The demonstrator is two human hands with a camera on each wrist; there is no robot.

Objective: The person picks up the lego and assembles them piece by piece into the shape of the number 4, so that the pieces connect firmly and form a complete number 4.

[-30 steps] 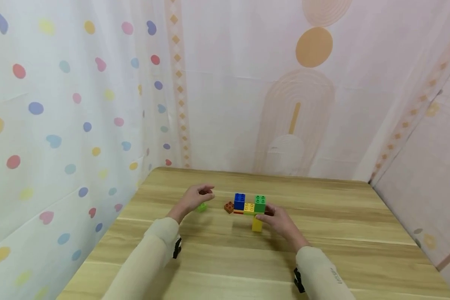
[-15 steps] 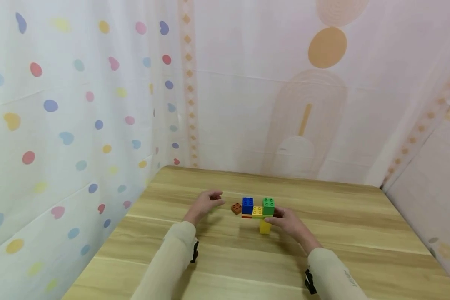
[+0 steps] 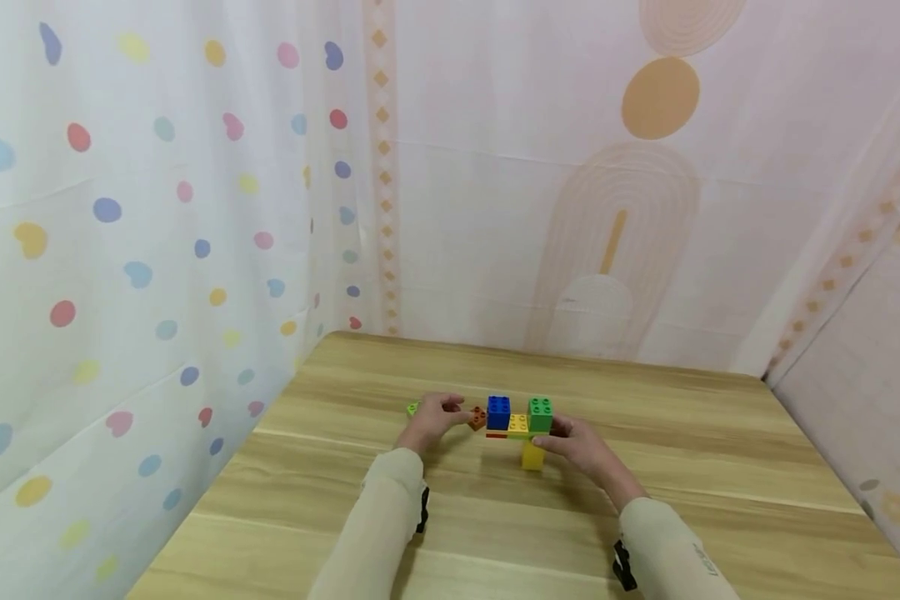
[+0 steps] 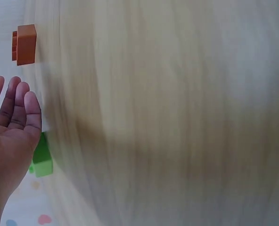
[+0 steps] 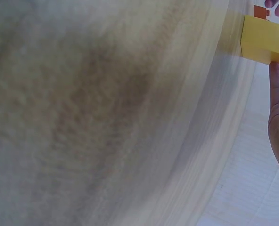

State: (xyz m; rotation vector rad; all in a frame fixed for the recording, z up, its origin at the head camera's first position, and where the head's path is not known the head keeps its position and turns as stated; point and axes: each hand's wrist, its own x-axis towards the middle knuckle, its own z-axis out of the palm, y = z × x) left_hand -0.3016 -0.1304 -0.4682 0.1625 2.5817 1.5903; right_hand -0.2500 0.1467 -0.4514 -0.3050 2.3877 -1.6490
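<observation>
My right hand [image 3: 581,446] grips a toy brick build at its right side, with thumb and fingers on either side. On top of the build stand a blue brick [image 3: 498,412] and a green brick [image 3: 540,414], with a low yellow brick [image 3: 518,424] between them. Yellow bricks [image 5: 262,40] form a column under the green end. To the left, an orange-brown brick [image 3: 477,418] lies on the table, right at my left hand's fingertips in the head view. In the left wrist view my left hand [image 4: 12,136] has loosely extended fingers, apart from that brick.
A lime-green brick [image 4: 43,160] lies left of the orange-brown one, partly hidden by my left hand in the head view. The wooden table [image 3: 645,500] reaches back to patterned curtains [image 3: 495,208] behind and at the sides.
My left hand has moved right, from over the lime-green brick to beside the orange-brown brick. My right hand keeps its grip on the build. The head view has turned slightly left.
</observation>
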